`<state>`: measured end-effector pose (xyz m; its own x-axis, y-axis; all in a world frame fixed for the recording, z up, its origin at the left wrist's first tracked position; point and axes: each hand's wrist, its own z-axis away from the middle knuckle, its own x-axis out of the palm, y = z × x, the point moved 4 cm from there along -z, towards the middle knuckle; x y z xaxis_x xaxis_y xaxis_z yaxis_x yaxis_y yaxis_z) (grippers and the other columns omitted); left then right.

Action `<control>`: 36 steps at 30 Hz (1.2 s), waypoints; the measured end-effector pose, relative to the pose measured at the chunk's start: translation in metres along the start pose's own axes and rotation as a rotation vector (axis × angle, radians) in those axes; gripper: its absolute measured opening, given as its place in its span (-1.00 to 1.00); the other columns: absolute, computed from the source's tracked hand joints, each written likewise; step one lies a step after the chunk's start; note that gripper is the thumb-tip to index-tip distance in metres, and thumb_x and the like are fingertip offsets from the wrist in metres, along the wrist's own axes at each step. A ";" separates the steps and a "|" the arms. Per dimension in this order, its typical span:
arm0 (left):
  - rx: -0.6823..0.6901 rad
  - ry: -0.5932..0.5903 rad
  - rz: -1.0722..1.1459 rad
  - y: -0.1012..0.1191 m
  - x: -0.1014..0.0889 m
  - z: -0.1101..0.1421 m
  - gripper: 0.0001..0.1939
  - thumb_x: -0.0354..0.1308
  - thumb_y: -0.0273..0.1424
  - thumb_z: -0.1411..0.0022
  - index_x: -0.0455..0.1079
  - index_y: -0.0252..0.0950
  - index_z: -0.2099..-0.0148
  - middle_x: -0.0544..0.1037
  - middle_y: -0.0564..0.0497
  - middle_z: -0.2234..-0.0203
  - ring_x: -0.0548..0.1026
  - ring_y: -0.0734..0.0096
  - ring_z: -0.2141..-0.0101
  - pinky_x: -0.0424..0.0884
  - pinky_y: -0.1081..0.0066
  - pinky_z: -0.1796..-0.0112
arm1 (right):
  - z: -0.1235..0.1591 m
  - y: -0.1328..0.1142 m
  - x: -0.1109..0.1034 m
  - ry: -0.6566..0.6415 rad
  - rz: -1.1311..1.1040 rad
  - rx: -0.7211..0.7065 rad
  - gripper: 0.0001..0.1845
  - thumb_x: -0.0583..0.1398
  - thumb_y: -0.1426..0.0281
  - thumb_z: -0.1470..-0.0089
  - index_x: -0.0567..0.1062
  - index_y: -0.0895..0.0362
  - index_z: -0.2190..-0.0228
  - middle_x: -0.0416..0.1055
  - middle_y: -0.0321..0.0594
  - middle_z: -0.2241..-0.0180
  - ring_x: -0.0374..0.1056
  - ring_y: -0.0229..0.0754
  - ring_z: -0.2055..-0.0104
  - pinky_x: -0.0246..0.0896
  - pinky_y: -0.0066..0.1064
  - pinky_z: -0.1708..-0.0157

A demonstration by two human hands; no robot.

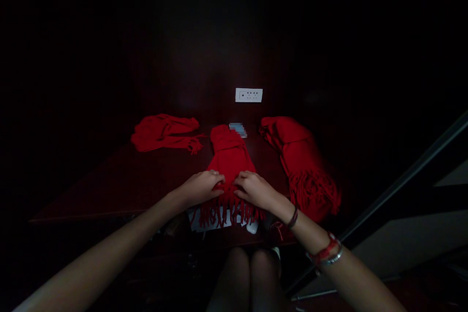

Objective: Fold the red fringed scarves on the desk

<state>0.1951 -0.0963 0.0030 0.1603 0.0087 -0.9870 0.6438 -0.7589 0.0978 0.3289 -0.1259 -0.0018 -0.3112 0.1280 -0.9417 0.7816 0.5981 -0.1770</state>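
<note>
A red fringed scarf (231, 158) lies in the middle of the dark table, its fringe hanging over the front edge. My left hand (202, 186) has its fingers curled on the scarf's left side, just above the fringe. On the opposite side my right hand (256, 190) grips the cloth in the same way, thumb and fingers drawn together. A small gap of red cloth shows between the two hands. To the right is a thick folded red scarf (298, 146) with its fringe bunched towards me. A looser red scarf (155, 134) lies at the left.
A white wall socket (249, 95) sits on the dark back panel. Below it a small blurred bluish item (238, 130) rests on the table (120, 185). White papers (215, 219) and a white rounded object (252, 227) show under the fringe. A slanted metal bar (409, 178) runs at the right.
</note>
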 end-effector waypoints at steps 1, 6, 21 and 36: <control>-0.002 -0.006 -0.019 0.000 0.001 -0.001 -0.81 -0.09 -0.38 -0.07 0.29 -0.27 0.28 0.37 -0.01 0.38 0.34 0.38 0.35 0.22 0.44 0.30 | -0.001 0.000 0.002 0.003 -0.001 0.008 -0.81 0.04 0.42 0.04 0.41 0.21 0.38 0.31 -0.13 0.38 0.22 -0.24 0.32 0.07 -0.44 0.29; 0.030 -0.004 -0.052 -0.005 0.003 -0.009 -0.84 -0.09 -0.48 0.00 0.26 -0.28 0.33 0.37 -0.01 0.40 0.35 0.38 0.36 0.22 0.45 0.33 | -0.014 0.018 0.001 0.007 -0.317 0.110 -0.80 0.00 0.55 0.07 0.42 0.22 0.45 0.37 -0.25 0.47 0.23 -0.36 0.44 0.07 -0.56 0.40; -0.063 -0.031 0.253 -0.006 -0.009 -0.005 -0.58 -0.23 -0.11 -0.14 0.33 -0.26 0.36 0.44 0.01 0.43 0.36 0.37 0.37 0.17 0.44 0.28 | 0.005 0.001 -0.004 0.047 -0.135 -0.132 -0.67 0.08 0.47 0.07 0.29 0.11 0.18 0.22 -0.19 0.27 0.16 -0.25 0.23 0.06 -0.39 0.20; 0.180 -0.100 0.525 -0.009 -0.009 0.016 -0.70 -0.14 -0.47 -0.12 0.28 -0.17 0.12 0.28 0.06 0.06 0.16 0.42 0.04 -0.03 0.34 0.02 | 0.015 0.018 -0.026 -0.341 -0.473 -0.249 -0.68 -0.02 0.64 0.10 0.48 0.14 0.48 0.25 -0.26 0.28 0.20 -0.34 0.24 0.04 -0.42 0.15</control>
<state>0.1756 -0.1000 0.0086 0.3474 -0.4555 -0.8196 0.3572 -0.7439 0.5648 0.3591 -0.1305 0.0149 -0.3707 -0.4301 -0.8232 0.4394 0.6996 -0.5634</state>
